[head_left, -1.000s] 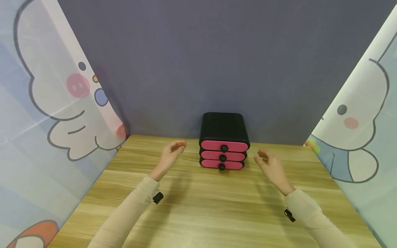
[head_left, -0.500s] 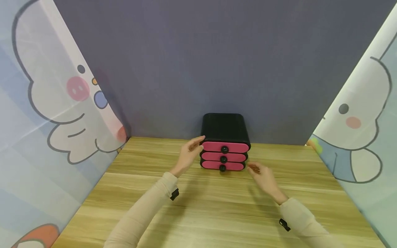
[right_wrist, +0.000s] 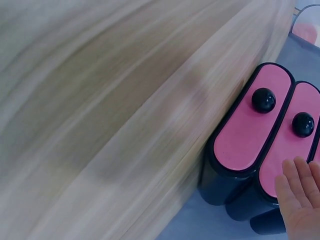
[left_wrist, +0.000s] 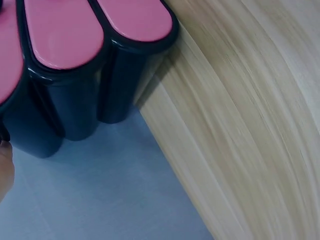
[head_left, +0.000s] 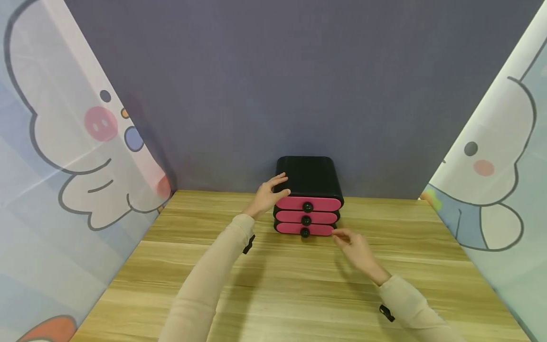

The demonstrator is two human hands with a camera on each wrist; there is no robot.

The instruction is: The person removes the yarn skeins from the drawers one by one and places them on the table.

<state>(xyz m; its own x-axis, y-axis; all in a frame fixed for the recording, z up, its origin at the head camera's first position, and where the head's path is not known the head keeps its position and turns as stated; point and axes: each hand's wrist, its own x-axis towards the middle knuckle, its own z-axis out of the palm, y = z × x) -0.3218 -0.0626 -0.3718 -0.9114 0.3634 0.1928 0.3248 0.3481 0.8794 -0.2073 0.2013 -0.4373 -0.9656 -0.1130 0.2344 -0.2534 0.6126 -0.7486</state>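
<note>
A small black drawer box (head_left: 307,175) stands at the back of the wooden table, with three pink drawer fronts stacked one above another. Each front carries a round black knob (head_left: 307,207), and all three drawers are pushed in. My left hand (head_left: 266,195) is at the box's upper left edge, fingers reaching over the top; in the left wrist view only one fingertip (left_wrist: 6,167) shows, against the black side. Near the bottom drawer's right end, my right hand (head_left: 355,249) holds nothing. The right wrist view shows its extended fingers (right_wrist: 299,177) before the drawer fronts.
A dark grey panel (head_left: 273,95) rises right behind the box. Pale cloth with cartoon figures hangs on the left (head_left: 55,156) and right. Wood-grain tabletop (head_left: 295,285) lies in front of the box and to both sides.
My left hand has moved right and forward from beside the box onto its upper left edge. My right hand has moved left and lower, close to the bottom drawer. The box stays put.
</note>
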